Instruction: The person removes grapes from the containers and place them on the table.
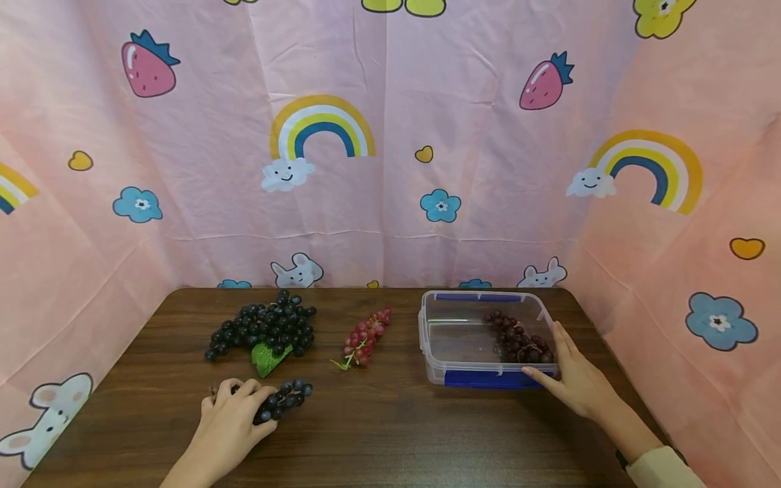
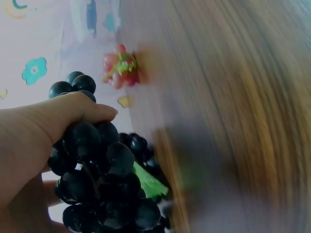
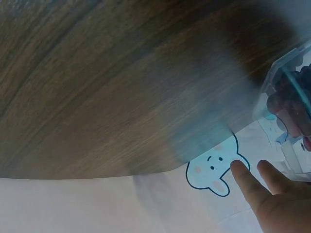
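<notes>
My left hand [image 1: 230,421] grips a small bunch of black grapes [image 1: 287,400] near the table's front left. In the left wrist view, the thumb presses across the black berries [image 2: 114,165]. At the right, my right hand [image 1: 576,376] rests against a clear plastic box [image 1: 466,366] with blue clips, thumb at the front rim and straight fingers along the right side. Inside the box, toward its right end, lies a bunch of dark red grapes [image 1: 515,337]. The right wrist view shows two extended fingers [image 3: 250,187] beside the box wall.
A larger bunch of black grapes [image 1: 265,329] with a green leaf [image 1: 268,359] lies behind my left hand. Between it and the box is a bunch of red grapes [image 1: 365,339] with a green stem. A patterned pink cloth [image 1: 390,203] surrounds the wooden table [image 1: 390,434].
</notes>
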Action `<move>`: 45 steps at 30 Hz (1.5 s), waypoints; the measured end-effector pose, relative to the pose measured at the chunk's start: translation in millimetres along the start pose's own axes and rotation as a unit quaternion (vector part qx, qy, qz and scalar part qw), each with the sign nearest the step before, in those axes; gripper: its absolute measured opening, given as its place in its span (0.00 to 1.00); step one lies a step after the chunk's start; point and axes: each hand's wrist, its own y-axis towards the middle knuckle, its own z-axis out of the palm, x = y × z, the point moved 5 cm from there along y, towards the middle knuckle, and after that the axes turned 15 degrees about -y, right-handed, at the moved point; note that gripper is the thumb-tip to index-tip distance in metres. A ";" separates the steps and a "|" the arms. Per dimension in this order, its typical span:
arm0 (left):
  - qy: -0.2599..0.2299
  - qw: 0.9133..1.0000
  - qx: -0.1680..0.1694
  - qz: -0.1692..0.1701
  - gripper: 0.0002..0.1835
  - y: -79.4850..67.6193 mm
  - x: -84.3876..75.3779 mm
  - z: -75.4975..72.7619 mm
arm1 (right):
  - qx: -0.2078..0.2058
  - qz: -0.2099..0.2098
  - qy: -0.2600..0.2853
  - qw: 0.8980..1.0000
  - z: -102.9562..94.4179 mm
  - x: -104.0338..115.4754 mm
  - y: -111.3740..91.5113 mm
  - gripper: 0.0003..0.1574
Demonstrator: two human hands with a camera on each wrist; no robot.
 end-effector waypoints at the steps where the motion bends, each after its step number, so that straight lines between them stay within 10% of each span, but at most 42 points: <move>1: 0.000 1.000 0.001 -0.003 0.24 0.1 3.9 -0.5 | 0.000 0.000 0.000 1.000 0.2 -0.2 0.1 0.73; 22: 0.002 0.997 0.047 -0.059 0.26 0.5 56.7 6.2 | -0.003 0.002 0.000 1.000 1.5 -0.4 0.0 0.72; 45: 0.008 0.991 0.071 -0.112 0.40 4.1 61.9 4.8 | 0.004 0.001 0.004 1.000 0.5 -0.1 -0.1 0.72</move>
